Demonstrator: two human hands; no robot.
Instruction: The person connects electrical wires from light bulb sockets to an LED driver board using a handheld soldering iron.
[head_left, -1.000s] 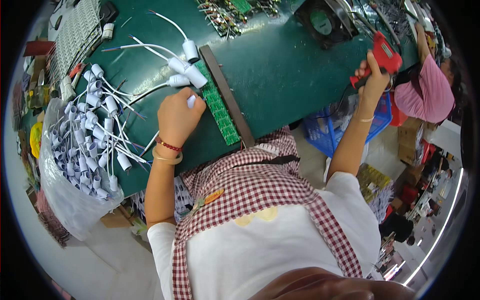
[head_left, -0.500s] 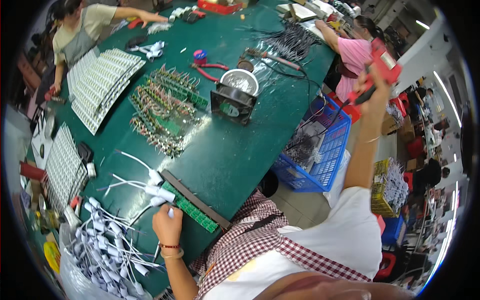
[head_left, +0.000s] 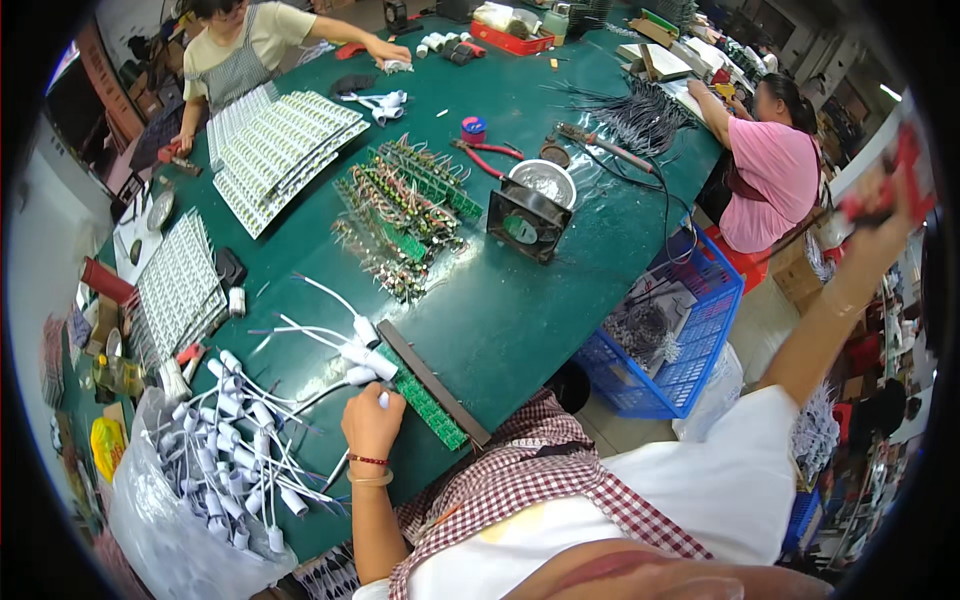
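My left hand (head_left: 372, 422) is closed at the near edge of the table, gripping a white cylindrical connector (head_left: 384, 399) mostly hidden by the fingers. Just beyond it lies a row of small green circuit boards (head_left: 428, 411), set along a brown bar (head_left: 432, 382). Several white connectors with wires (head_left: 360, 353) rest at the far end of that row. My right hand (head_left: 885, 225) is raised far out to the right, blurred, wrapped round a red hand tool (head_left: 905, 175). A heap of white wired connectors (head_left: 235, 440) lies left of my left hand.
Wired circuit boards (head_left: 405, 205), a small black fan (head_left: 525, 222) and red-handled pliers (head_left: 487, 158) occupy the middle of the green table (head_left: 520, 310). A soldering iron (head_left: 620, 152) lies beyond. A blue crate (head_left: 690, 375) stands right of the table. Two co-workers sit at the far side.
My right hand has swung farther right with the red tool. The view has shifted, so the table appears farther right; my left hand keeps its place beside the green boards.
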